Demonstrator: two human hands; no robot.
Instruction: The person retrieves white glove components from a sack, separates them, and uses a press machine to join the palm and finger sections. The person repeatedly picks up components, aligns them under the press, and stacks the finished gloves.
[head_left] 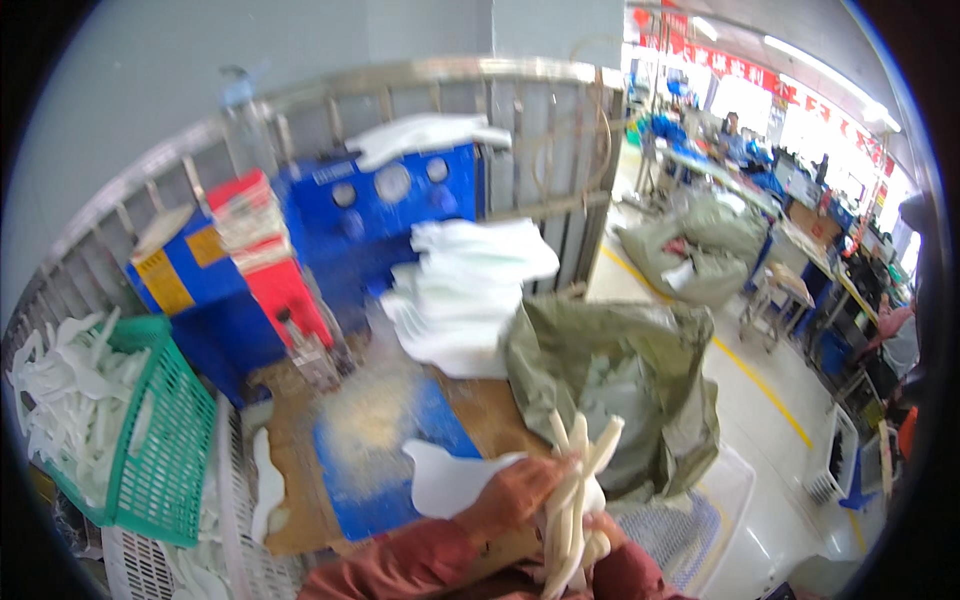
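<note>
Close to my body, a bundle of long, cream-coloured curved foam strips (568,520) stands upright, its ends fanned out at the top. My left hand (515,492) is closed on the upper part of the bundle, fingers bent against the strips. Lower down, on the right side, my right hand (606,530) wraps round the same bundle, partly hidden by it. A flat white shaped foam piece (445,482) reaches out from behind my left hand, over a blue board (350,490) dusted with pale powder. Whether the left hand also touches that piece, I cannot tell.
A blue machine (410,195) with gauges and a red head (285,290) stands behind the board. White foam pieces (465,290) are stacked beside it. An olive sack (640,340) gapes at the right; a green basket (165,440) of white offcuts stands left. A railing (540,150) runs behind.
</note>
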